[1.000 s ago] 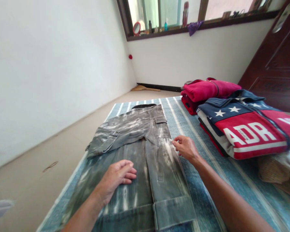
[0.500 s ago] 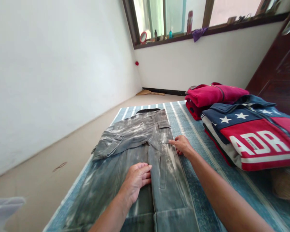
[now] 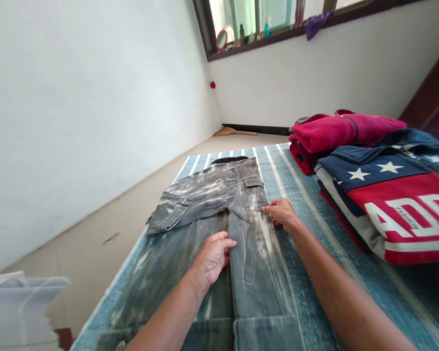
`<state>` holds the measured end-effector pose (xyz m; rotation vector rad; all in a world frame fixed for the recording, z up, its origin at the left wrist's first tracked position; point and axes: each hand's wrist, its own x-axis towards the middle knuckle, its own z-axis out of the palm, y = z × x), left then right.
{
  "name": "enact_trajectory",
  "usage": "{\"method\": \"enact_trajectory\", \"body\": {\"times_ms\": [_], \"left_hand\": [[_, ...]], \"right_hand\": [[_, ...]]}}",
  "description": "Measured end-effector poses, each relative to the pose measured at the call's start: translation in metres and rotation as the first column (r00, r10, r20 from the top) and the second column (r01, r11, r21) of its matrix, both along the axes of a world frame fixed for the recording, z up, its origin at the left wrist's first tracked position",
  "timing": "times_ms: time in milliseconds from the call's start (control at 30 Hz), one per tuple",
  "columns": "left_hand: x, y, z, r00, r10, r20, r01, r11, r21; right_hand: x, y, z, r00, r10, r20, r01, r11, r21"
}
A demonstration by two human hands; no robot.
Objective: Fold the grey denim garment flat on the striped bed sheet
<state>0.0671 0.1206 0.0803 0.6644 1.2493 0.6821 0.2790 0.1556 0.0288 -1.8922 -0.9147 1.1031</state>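
Grey washed cargo trousers point(image 3: 212, 229) lie flat along a blue striped sheet point(image 3: 303, 204), waistband at the far end. My left hand point(image 3: 214, 256) rests on the trousers near the middle seam, its fingers curled over the inner edge of the right leg. My right hand point(image 3: 283, 214) pinches the outer edge of that leg beside the side pocket. Whether either grip lifts the cloth cannot be told.
Folded garments sit at the right: a red-pink pile point(image 3: 336, 136) and a navy, white and red star jacket point(image 3: 391, 195). The bare floor point(image 3: 124, 214) lies left of the sheet, a white wall beyond. A pale object point(image 3: 18, 307) sits bottom left. A window sill point(image 3: 278, 34) holds small bottles.
My left hand has slid rightward from the left leg to the middle seam. My right hand stays at the leg's outer edge. The camera view has tipped downward and shifted.
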Motion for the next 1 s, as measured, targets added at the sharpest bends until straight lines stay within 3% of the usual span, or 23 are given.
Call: {"method": "enact_trajectory", "body": {"times_ms": [300, 400, 633, 733, 833, 1000], "left_hand": [[0.014, 0.012, -0.003, 0.989, 0.077, 0.123, -0.07, 0.995, -0.067], [0.018, 0.02, -0.007, 0.99, 0.05, 0.131, -0.043, 0.997, -0.058], [0.01, 0.024, -0.019, 0.971, -0.016, 0.237, 0.03, 0.998, -0.056], [0.005, 0.024, -0.026, 0.948, -0.038, 0.315, 0.055, 0.997, -0.047], [0.001, 0.026, -0.038, 0.931, -0.02, 0.364, 0.048, 0.996, -0.069], [-0.002, 0.033, -0.065, 0.896, -0.028, 0.442, 0.06, 0.997, -0.058]], "right_hand": [[-0.001, 0.001, 0.002, 0.999, -0.007, -0.041, 0.007, 1.0, 0.004], [-0.002, 0.001, 0.004, 0.999, 0.015, -0.029, -0.015, 1.0, -0.002], [0.004, 0.007, 0.002, 0.98, 0.099, 0.172, -0.091, 0.994, -0.057], [0.017, 0.03, 0.007, 0.92, 0.085, 0.383, -0.076, 0.996, -0.038], [0.029, 0.073, 0.018, 0.822, 0.068, 0.565, -0.085, 0.996, 0.004], [0.034, 0.16, 0.036, 0.695, 0.138, 0.706, -0.237, 0.971, 0.043]]}}
